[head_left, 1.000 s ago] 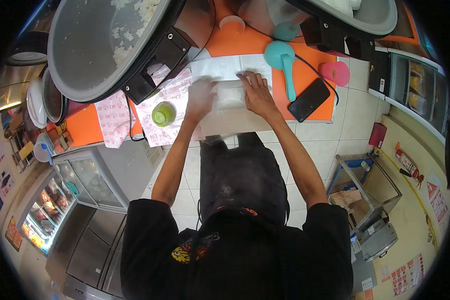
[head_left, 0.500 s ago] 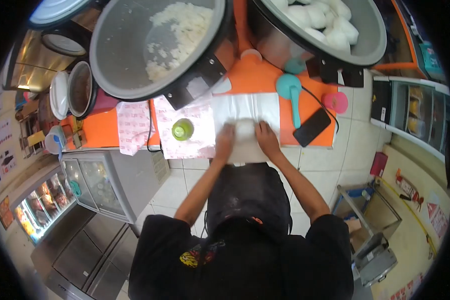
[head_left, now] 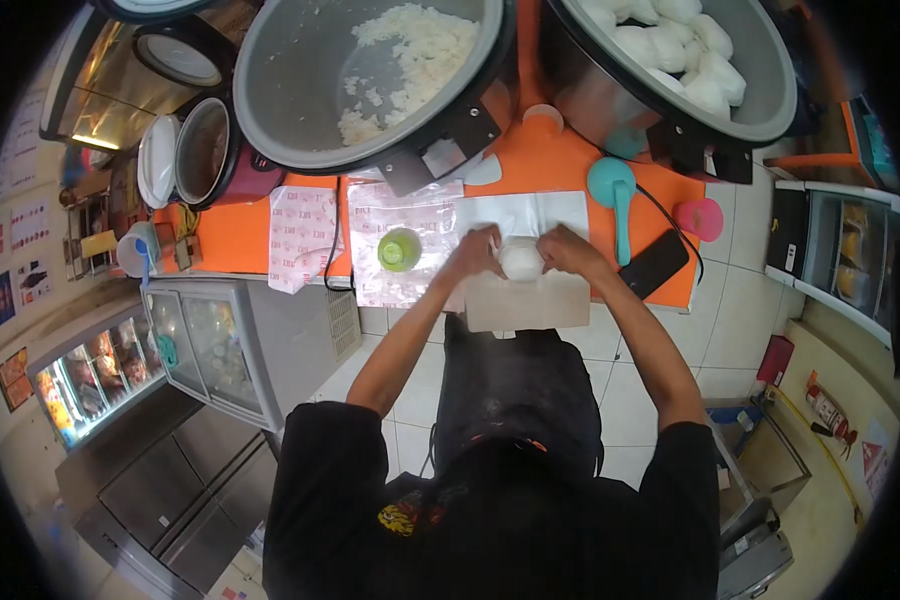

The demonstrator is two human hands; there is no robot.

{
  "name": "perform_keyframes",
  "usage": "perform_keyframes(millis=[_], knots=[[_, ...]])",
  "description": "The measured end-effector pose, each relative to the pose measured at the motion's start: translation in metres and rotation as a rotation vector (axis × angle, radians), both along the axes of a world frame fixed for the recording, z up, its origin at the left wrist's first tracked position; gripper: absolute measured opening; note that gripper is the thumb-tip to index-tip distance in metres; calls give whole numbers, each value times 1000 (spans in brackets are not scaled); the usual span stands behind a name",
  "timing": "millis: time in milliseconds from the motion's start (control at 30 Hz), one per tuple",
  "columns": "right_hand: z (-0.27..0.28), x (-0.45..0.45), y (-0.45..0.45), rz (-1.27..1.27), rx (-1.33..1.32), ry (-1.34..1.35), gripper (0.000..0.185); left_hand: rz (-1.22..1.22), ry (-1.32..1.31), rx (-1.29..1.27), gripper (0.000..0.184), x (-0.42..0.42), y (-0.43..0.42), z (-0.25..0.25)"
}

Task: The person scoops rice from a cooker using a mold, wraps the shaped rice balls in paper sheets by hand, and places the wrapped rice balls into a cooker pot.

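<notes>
A rounded white portion of rice (head_left: 520,260) sits at the front edge of the orange table, apparently in a thin wrapper. To its left, my left hand (head_left: 478,252) has its fingers bent around the wrapper's side. Opposite it, my right hand (head_left: 566,250) is closed at the right side, fingers pressed together. What lies between the fingertips is partly hidden. Beneath the rice are white wrapper sheets (head_left: 573,207), and their pale front part (head_left: 527,305) hangs over the table edge. A green-lidded container (head_left: 399,250) stands left of my left hand on printed sheets (head_left: 368,284).
A large pot with loose rice (head_left: 300,100) stands at the back left, and another pot with wrapped rice bundles (head_left: 610,95) at the back right. On the right lie a teal scoop (head_left: 622,200), a black phone (head_left: 656,264) and a pink cup (head_left: 699,219). A cable runs beside the phone.
My hands have shifted from over the rice to its two sides, and the rounded portion now shows between them. The whole view has moved slightly, so things appear further right.
</notes>
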State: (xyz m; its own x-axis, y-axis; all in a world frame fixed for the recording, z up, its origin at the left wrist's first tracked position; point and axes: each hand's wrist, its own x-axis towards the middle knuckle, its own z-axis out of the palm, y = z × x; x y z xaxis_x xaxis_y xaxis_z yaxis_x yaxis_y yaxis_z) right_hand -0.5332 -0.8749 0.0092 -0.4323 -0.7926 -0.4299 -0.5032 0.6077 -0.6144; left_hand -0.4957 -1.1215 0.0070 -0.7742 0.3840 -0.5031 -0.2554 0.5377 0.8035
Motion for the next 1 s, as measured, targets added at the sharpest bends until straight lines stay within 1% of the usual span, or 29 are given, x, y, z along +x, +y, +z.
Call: perform_keyframes(millis=[33, 100, 200, 233, 300, 333, 367, 400, 433, 467, 500, 533, 567, 600, 633, 700, 733, 800, 833, 867, 900, 967, 1000], knots=[[4, -9, -5, 12, 111, -114, 24, -76, 132, -41, 65, -12, 3, -12], [16, -17, -19, 129, 171, 147, 35, -339, 106, -449, 65, -33, 19, 10], [16, -14, -14, 55, 160, 138, 27, -521, 617, -538, 59, -22, 27, 17], [14, -10, -12, 23, 146, 144, 25, -532, 717, -546, 54, -17, 25, 17], [9, 7, -1, -161, -65, 205, 22, -557, 936, -548, 44, -9, 23, 14], [5, 17, 7, -255, -165, 243, 20, -560, 717, -311, 33, -8, 21, 31], [-8, 27, 11, -323, -227, 230, 16, -579, 579, -142, 33, -5, 23, 35], [-37, 39, 17, -412, -509, 197, 21, -483, 457, 66, 34, 5, 24, 48], [-29, 50, 20, -454, -703, -100, 35, -353, 273, 263, 31, 14, 27, 73], [-55, 77, 16, -609, -732, -180, 45, -247, 205, 349, 26, 24, 31, 98], [-46, 98, 12, -684, -803, -165, 33, -27, 106, 393, 24, 43, 31, 107], [-26, 134, -6, -1040, -899, -454, 42, 177, -43, 301, 16, 64, 25, 96], [-11, 147, -17, -917, -751, -569, 39, 396, -13, 507, 17, 85, 25, 93], [20, 161, -30, -957, -879, -639, 36, 612, 112, 683, 17, 102, 32, 95], [53, 175, -43, -992, -1008, -714, 34, 743, 221, 672, 16, 116, 34, 98], [84, 208, -65, -1080, -982, -734, 32, 1048, 64, 531, 19, 145, 41, 122], [95, 222, -75, -1125, -968, -754, 31, 1088, 131, 522, 22, 165, 40, 118], [108, 237, -86, -1016, -844, -590, 29, 1167, 261, 500, 27, 202, 31, 105], [117, 243, -87, -956, -773, -509, 28, 1226, 178, 570, 29, 219, 26, 108], [139, 247, -93, -973, -694, -465, 26, 1289, 97, 645, 30, 234, 22, 111], [136, 256, -96, -901, -624, -410, 25, 1348, 20, 723, 32, 246, 20, 115], [126, 262, -103, -758, -505, -290, 25, 1388, 76, 617, 35, 253, 25, 141], [128, 263, -105, -587, -443, -145, 27, 1402, 102, 557, 37, 254, 27, 156]])
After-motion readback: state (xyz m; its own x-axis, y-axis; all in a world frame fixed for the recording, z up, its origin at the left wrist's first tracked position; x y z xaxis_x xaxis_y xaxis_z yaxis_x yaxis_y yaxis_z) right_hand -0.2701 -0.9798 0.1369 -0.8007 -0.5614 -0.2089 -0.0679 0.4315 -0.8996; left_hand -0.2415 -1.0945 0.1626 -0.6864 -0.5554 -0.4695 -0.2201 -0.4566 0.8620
